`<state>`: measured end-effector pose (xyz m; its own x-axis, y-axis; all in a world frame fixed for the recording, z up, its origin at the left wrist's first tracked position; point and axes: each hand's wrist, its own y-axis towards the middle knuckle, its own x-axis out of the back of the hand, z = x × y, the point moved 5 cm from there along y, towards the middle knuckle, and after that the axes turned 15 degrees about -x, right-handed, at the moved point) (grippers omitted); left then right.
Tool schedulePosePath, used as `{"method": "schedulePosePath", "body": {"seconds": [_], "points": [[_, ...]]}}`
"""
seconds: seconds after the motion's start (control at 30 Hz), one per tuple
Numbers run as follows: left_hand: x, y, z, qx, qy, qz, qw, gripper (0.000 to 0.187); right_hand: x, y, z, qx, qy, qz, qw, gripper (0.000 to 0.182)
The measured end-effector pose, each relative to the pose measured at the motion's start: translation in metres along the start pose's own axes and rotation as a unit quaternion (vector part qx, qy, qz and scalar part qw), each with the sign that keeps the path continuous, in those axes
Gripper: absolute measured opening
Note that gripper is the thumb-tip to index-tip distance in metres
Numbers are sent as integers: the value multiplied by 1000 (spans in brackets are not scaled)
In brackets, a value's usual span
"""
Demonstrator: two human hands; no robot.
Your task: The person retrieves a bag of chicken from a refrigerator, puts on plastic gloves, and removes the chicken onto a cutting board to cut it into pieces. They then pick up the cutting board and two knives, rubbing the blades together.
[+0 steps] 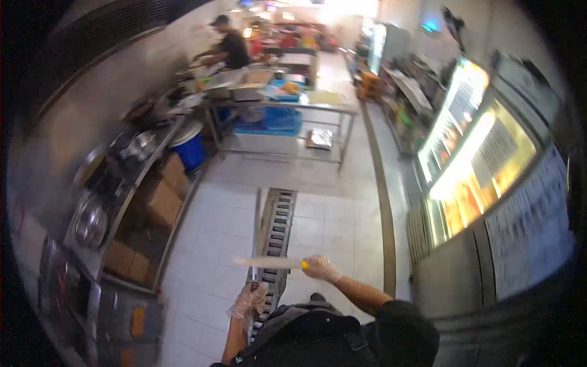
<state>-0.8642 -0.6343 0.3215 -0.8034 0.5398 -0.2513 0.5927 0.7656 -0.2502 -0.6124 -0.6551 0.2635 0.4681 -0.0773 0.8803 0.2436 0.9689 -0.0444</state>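
Both my hands wear clear plastic gloves and are low in the head view, in front of my dark clothing. My right hand (321, 269) is closed round the yellow handle of a knife (275, 263), whose pale, motion-blurred blade points left. Below the blade, my left hand (247, 301) is closed on a dark handle. From it a long, thin grey rod, which looks like a honing steel (257, 226), points forward. The knife blade crosses over the rod just ahead of my left hand.
A floor drain grate (278, 223) runs ahead between white tiles. Steel shelving (162, 150) with bowls and cardboard boxes (165, 205) lines the left. A steel table (333, 109) with trays stands ahead, and a person (234, 46) works beyond it. Lit display fridges (471, 177) stand right.
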Motion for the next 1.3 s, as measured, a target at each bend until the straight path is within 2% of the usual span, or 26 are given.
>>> {"method": "schedulePosePath", "body": {"seconds": [0.07,0.1,0.17,0.23,0.3,0.37,0.4,0.47,0.5,0.53,0.6,0.63,0.67,0.73,0.77,0.8,0.87,0.9,0.93,0.97,1.03,1.07,1.13,1.17,1.23,1.3], "points": [[-1,0,-5,22,9,-33,999,27,-10,8,-38,-236,138,56,960,30],[0,4,0,36,21,-7,999,27,-1,3,-40,-256,152,50,953,30],[-7,7,2,48,-8,15,999,27,15,2,-26,-131,19,27,991,31],[-12,15,8,58,-42,32,997,27,27,12,-38,-170,44,45,983,30],[-10,32,21,20,73,49,996,27,10,12,-46,-205,66,66,974,30],[-31,36,19,30,81,74,994,26,3,26,-66,-266,169,-60,947,22],[-39,37,12,37,88,92,991,25,18,24,-58,-270,173,-62,945,22],[-50,43,4,48,72,96,992,25,49,20,-25,-43,8,-25,999,19],[-55,42,3,59,50,93,993,25,49,27,-34,-94,39,-18,995,17],[-58,40,0,65,53,98,992,25,35,35,-38,-101,42,-18,994,17],[-66,45,-5,68,48,106,991,26,34,59,-49,-181,8,-108,977,19],[-66,48,-5,67,50,103,991,26,25,63,-46,-194,-55,-25,979,19],[-66,52,-6,32,76,97,992,26,37,57,-40,-194,-50,-25,979,19],[-65,54,-8,6,105,96,990,27,58,38,-22,-6,1,-33,999,16],[-64,54,-9,31,91,92,991,27,49,43,-27,28,-87,-56,994,14],[-67,51,-9,53,74,82,992,26,33,41,-36,30,-84,-50,995,14],[-69,53,-13,43,98,58,993,26,7,58,-58,-87,-181,-53,978,22],[-65,54,-8,50,87,62,993,26,36,34,-52,-212,109,-11,971,24],[-59,53,0,57,73,61,994,26,38,23,-52,-108,49,-57,991,23],[-48,61,7,16,135,53,989,25,38,11,-51,1,-7,-103,995,23],[-52,51,-7,33,84,27,996,25,10,14,-92,-229,96,48,968,24],[-60,51,-14,37,40,35,998,25,4,9,-100,-211,87,63,972,24],[-67,50,-21,37,29,12,999,24,10,-5,-99,-82,18,-107,991,25],[-67,47,-21,45,30,7,998,24,14,-7,-93,-75,18,-100,992,25],[-56,53,-7,34,7,11,999,23,34,-13,-85,-129,48,-45,989,22],[-57,54,1,25,-19,24,999,23,14,-13,-95,-123,39,-67,989,21]]}}
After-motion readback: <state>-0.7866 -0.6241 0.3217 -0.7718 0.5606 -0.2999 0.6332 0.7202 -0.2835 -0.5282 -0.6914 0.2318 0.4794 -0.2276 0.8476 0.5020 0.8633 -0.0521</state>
